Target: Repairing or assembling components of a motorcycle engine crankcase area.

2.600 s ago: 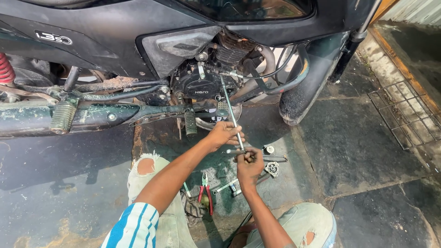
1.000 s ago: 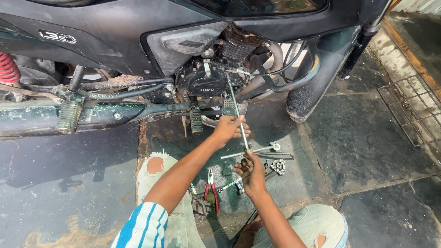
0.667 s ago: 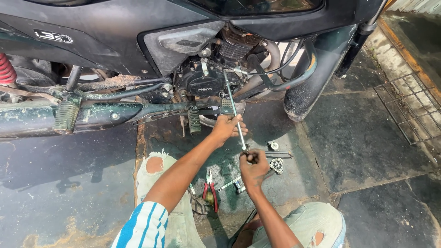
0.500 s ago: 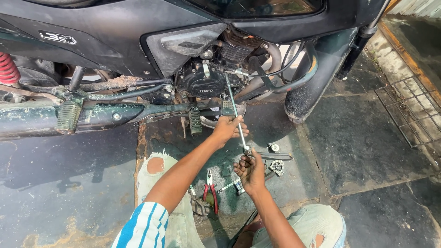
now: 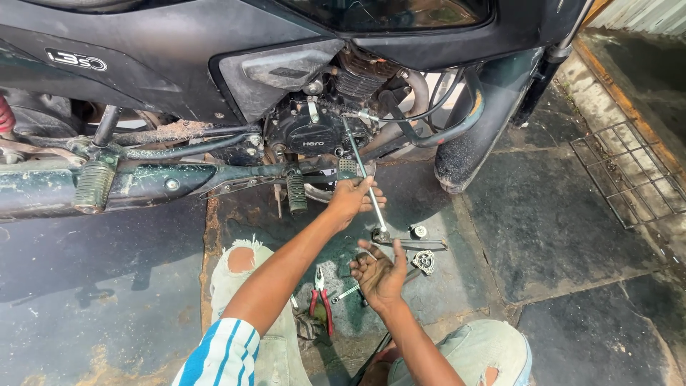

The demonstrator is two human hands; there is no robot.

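Head view: your left hand grips a long T-handle wrench partway down its shaft, the tip up at the motorcycle engine. Your right hand is open, palm up, just below its crossbar (probably mid-spin). Next, catch the bar again squarely. Red-handled pliers lie on the floor left of that hand.

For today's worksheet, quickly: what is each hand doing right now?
Left hand: closed around the long metal rod.
Right hand: open, palm up, holding nothing, just below the rod's lower end.
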